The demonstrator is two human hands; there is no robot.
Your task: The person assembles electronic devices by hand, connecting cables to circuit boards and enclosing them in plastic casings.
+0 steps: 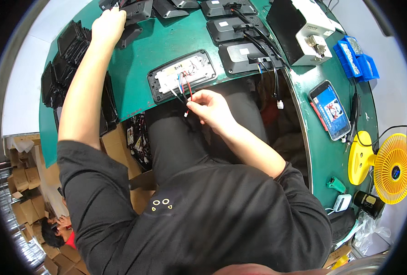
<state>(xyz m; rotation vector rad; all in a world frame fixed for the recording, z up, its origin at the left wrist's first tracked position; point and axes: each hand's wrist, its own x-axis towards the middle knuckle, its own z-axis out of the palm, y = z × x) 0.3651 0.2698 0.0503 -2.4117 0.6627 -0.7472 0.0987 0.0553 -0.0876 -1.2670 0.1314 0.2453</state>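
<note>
In front of me an opened black housing (156, 93) lies tilted at the table edge, with a white board (169, 79) inside. Blue, red, black and white wires rise from the board and hang over the edge toward me. My right hand (208, 109) pinches these thin wires (189, 94) close to a small white connector (186, 114). My left arm stretches to the far left. There my left hand (108, 26) is closed at black housings (139, 10), its fingertips round something small that I cannot make out.
Black housings with thick cables (240, 54) line the far side. Dark flat parts (68, 57) are stacked at left. On the right stand a white-and-black machine (299, 32), blue bins (350, 57), a phone (330, 110) and a yellow fan (392, 168). Another person (57, 231) is at lower left, among cardboard boxes.
</note>
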